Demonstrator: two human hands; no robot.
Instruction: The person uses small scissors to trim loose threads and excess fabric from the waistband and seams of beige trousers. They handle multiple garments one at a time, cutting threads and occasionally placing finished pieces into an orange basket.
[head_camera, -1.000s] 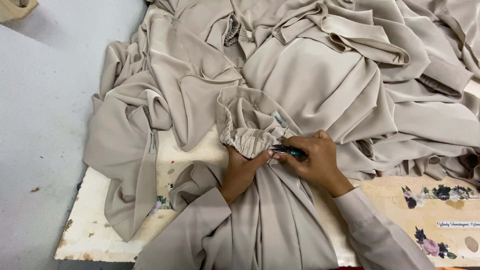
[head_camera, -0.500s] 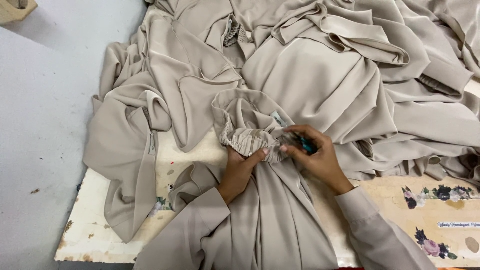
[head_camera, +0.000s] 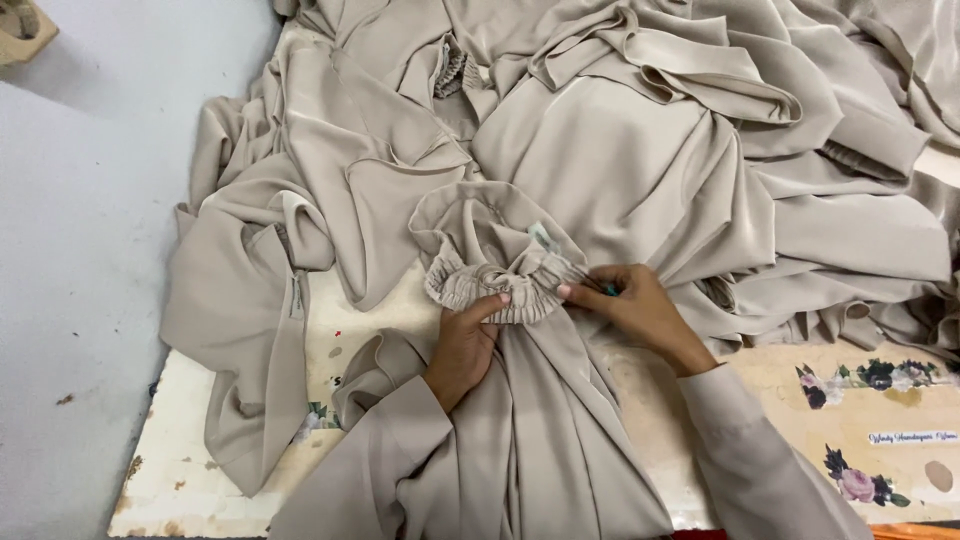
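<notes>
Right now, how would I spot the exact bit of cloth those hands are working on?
Find the big heap of beige fabric on the worn board. At its near edge, both hands pinch a gathered elastic cuff; its tight ruffled pleats stand out from the smooth folds around it.

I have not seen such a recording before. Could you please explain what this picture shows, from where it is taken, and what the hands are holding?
There is no machine here. A person wears a camera on the head, so the picture looks down at that person's own two hands. A big heap of beige cloth lies on a worn white board with flower pictures at its right end. The left hand and the right hand both pinch a gathered elastic cuff of the cloth between them. The right hand also holds something small and dark green; it is mostly hidden, so I cannot tell what it is. The grey floor is on the left.
</notes>
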